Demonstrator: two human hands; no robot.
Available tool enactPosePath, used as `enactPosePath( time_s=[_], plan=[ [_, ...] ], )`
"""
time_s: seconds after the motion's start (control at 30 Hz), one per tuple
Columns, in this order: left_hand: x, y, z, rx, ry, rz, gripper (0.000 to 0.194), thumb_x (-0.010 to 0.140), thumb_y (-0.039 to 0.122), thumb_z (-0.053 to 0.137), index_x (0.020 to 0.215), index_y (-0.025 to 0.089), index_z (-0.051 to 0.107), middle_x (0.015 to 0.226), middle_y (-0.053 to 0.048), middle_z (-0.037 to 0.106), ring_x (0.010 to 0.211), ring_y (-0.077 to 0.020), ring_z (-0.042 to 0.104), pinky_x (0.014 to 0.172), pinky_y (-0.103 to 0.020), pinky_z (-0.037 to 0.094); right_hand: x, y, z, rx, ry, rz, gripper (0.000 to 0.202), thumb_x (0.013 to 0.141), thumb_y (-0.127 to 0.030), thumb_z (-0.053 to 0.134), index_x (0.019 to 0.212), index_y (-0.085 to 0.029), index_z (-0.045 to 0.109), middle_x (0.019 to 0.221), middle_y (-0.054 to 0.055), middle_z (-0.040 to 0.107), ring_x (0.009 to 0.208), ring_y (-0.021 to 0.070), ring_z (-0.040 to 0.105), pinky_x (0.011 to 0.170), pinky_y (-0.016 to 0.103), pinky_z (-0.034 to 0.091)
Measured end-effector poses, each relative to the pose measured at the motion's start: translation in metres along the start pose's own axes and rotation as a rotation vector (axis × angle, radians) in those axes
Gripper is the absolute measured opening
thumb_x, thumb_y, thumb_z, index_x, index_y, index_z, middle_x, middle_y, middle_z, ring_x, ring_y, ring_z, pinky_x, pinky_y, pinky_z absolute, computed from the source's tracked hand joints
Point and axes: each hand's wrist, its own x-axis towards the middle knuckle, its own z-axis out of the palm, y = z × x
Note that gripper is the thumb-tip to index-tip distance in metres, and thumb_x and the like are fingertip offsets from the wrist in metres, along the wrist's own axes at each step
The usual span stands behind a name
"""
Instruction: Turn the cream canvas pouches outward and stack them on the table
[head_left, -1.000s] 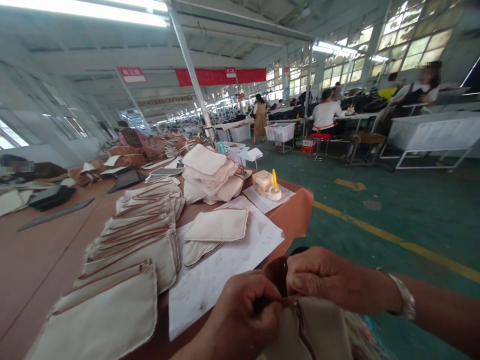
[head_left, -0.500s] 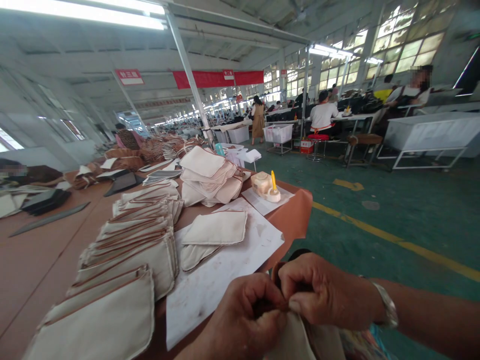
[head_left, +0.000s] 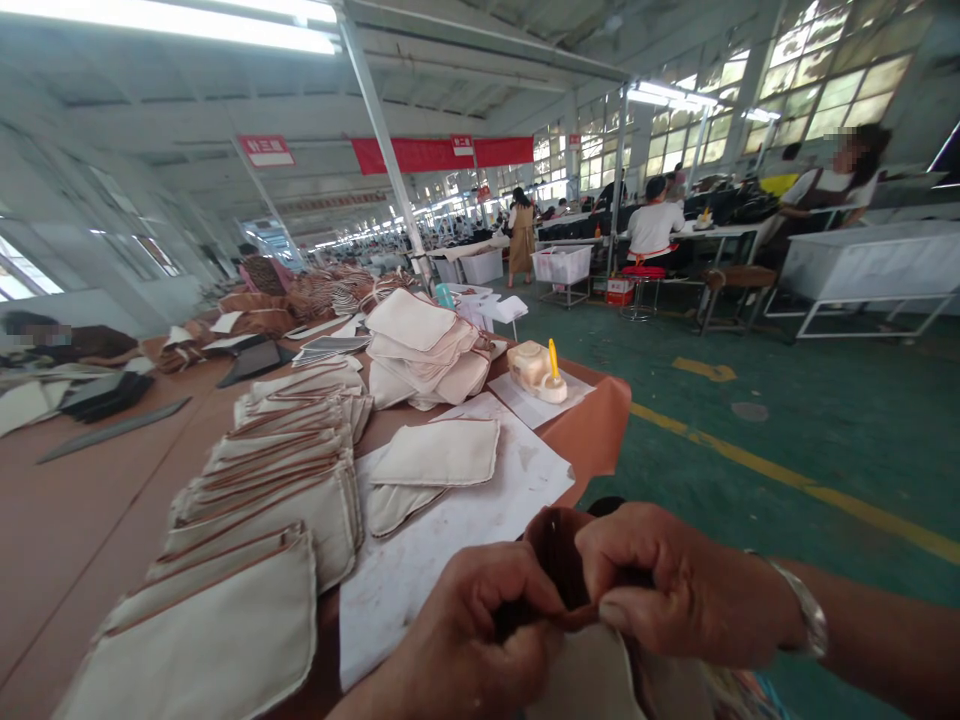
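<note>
At the lower right, my left hand and my right hand pinch the brown edge of a cream fabric pouch. Their fingertips are close together along that edge, and both hands are closed. A brown leather-like part of the piece curves up behind the fingers. The pouch's lower end runs out of the frame. Left of my hands, two cream pouches lie on a stained white sheet. A long row of similar pouches with brown edges overlaps along the table.
A heap of cream pieces stands further back on the brown table. A glue pot with a yellow-handled brush sits near the table's right corner. Beyond the green floor, white bins and people at work are visible.
My hands have spread slightly apart, the right one moving right. More of the brown part behind the fingers shows now. The whole view has shifted a little.
</note>
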Motion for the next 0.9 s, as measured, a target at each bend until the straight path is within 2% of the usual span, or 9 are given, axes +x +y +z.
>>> enactPosePath(
  time_s=[0.07, 0.2, 0.37, 0.43, 0.53, 0.57, 0.67, 0.77, 0.9],
  plan=[
    [0.000, 0.004, -0.002, -0.022, -0.014, 0.069, 0.007, 0.070, 0.010, 0.057, 0.066, 0.013, 0.063, 0.068, -0.001, 0.055, 0.062, -0.0112, 0.046, 0.053, -0.022, 0.034, 0.000, -0.004, 0.000, -0.130, 0.035, -0.097, 0.009, 0.068, -0.006, 0.052, 0.067, -0.015, 0.054, 0.064, -0.004, 0.052, 0.059, 0.0069, 0.046, 0.054, 0.018, 0.033],
    [0.000, 0.017, -0.005, 0.015, -0.098, 0.144, 0.019, 0.068, 0.009, 0.063, 0.083, 0.013, 0.075, 0.082, -0.006, 0.067, 0.075, -0.0161, 0.057, 0.064, -0.023, 0.044, -0.001, -0.011, 0.004, -0.410, 0.098, -0.275, 0.014, 0.071, -0.004, 0.049, 0.068, -0.017, 0.051, 0.065, -0.003, 0.053, 0.061, 0.0079, 0.047, 0.056, 0.020, 0.033],
    [-0.002, 0.016, 0.008, 0.143, 0.093, 0.204, 0.015, 0.068, 0.005, 0.060, 0.066, 0.013, 0.073, 0.067, -0.005, 0.068, 0.062, -0.0132, 0.059, 0.057, -0.020, 0.043, -0.003, -0.020, 0.011, -0.631, 0.140, -0.414, 0.017, 0.079, -0.005, 0.046, 0.071, -0.019, 0.049, 0.065, -0.001, 0.055, 0.062, 0.0100, 0.046, 0.060, 0.024, 0.034],
    [-0.003, 0.011, 0.012, 0.117, 0.115, 0.236, 0.015, 0.065, 0.004, 0.059, 0.065, 0.014, 0.070, 0.065, -0.003, 0.066, 0.059, -0.0117, 0.057, 0.056, -0.019, 0.041, -0.004, -0.022, 0.012, -0.571, 0.111, -0.385, 0.017, 0.080, -0.005, 0.045, 0.072, -0.019, 0.049, 0.066, -0.001, 0.054, 0.063, 0.0102, 0.045, 0.060, 0.024, 0.034],
    [-0.004, 0.002, 0.013, -0.035, 0.066, 0.249, 0.006, 0.066, 0.009, 0.063, 0.064, 0.014, 0.066, 0.063, -0.002, 0.062, 0.059, -0.0110, 0.053, 0.055, -0.020, 0.038, -0.002, -0.022, 0.010, -0.241, 0.046, -0.224, 0.013, 0.080, -0.012, 0.048, 0.069, -0.018, 0.049, 0.067, -0.001, 0.052, 0.065, 0.0103, 0.046, 0.060, 0.022, 0.036],
    [-0.005, 0.000, 0.013, -0.119, 0.033, 0.230, 0.003, 0.067, 0.012, 0.065, 0.064, 0.014, 0.065, 0.064, -0.002, 0.061, 0.059, -0.0110, 0.052, 0.056, -0.020, 0.037, -0.001, -0.021, 0.010, -0.106, 0.021, -0.159, 0.013, 0.081, -0.016, 0.050, 0.068, -0.018, 0.049, 0.066, -0.001, 0.051, 0.066, 0.0106, 0.046, 0.061, 0.022, 0.037],
    [-0.004, -0.004, 0.014, -0.380, -0.020, 0.119, 0.013, 0.069, 0.020, 0.070, 0.064, 0.013, 0.061, 0.065, -0.002, 0.058, 0.058, -0.0095, 0.048, 0.056, -0.021, 0.034, 0.001, -0.015, 0.010, 0.161, -0.037, -0.017, 0.022, 0.083, -0.030, 0.053, 0.066, -0.016, 0.051, 0.064, -0.001, 0.050, 0.065, 0.0116, 0.044, 0.065, 0.024, 0.039],
    [-0.004, -0.004, 0.014, -0.472, -0.036, 0.050, 0.018, 0.067, 0.025, 0.071, 0.063, 0.012, 0.059, 0.065, -0.002, 0.054, 0.058, -0.0095, 0.045, 0.054, -0.021, 0.032, 0.001, -0.009, 0.010, 0.142, -0.054, 0.014, 0.021, 0.083, -0.032, 0.055, 0.070, -0.015, 0.055, 0.068, 0.000, 0.052, 0.067, 0.0124, 0.046, 0.068, 0.026, 0.040],
    [-0.002, -0.007, 0.013, -0.289, 0.007, 0.012, 0.009, 0.064, 0.019, 0.065, 0.062, 0.013, 0.057, 0.058, 0.001, 0.050, 0.053, -0.0082, 0.039, 0.050, -0.021, 0.029, 0.003, -0.011, 0.008, 0.095, -0.069, -0.013, 0.018, 0.084, -0.029, 0.058, 0.073, -0.015, 0.057, 0.072, 0.001, 0.054, 0.067, 0.0117, 0.049, 0.065, 0.024, 0.039]
  ],
)
